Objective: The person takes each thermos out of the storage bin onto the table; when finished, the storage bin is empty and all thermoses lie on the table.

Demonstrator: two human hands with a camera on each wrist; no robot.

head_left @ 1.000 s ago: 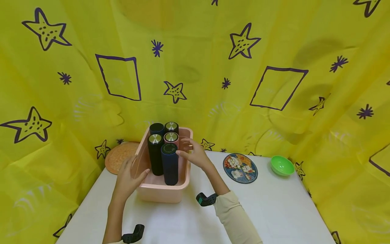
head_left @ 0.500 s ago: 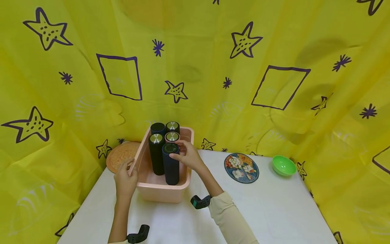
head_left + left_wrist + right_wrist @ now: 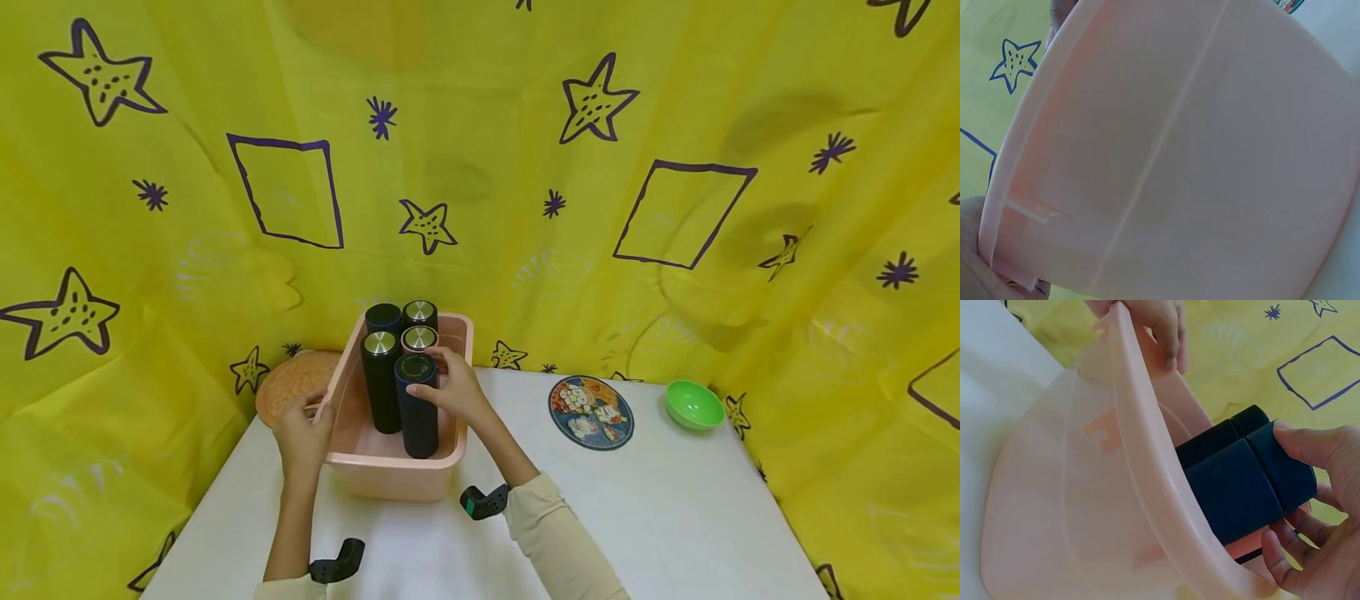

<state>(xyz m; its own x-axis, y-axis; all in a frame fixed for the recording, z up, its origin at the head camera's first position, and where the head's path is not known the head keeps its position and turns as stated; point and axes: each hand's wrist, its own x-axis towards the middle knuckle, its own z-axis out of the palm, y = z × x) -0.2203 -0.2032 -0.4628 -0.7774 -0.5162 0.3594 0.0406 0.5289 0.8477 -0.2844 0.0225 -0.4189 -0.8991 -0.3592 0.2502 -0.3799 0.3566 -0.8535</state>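
A pink plastic bin holds several tall bottles. My left hand grips the bin's left rim, with fingers over the edge. At the near end of the bin stands a dark blue bottle, and my right hand pinches it around the cap. In the right wrist view, the thumb lies on one side of the blue cap and the fingers curl under the other. Beside it is a black bottle with a silver-topped lid. Farther back are a pink bottle, another black bottle and a dark one.
An orange-brown round mat lies behind the bin's left side. To the right on the white table are a round patterned mat and a green bowl. A yellow star-printed curtain surrounds the table.
My left hand has moved from inside the bin's left side onto its rim and grips it. My right hand has come left and closed around the blue bottle's cap.
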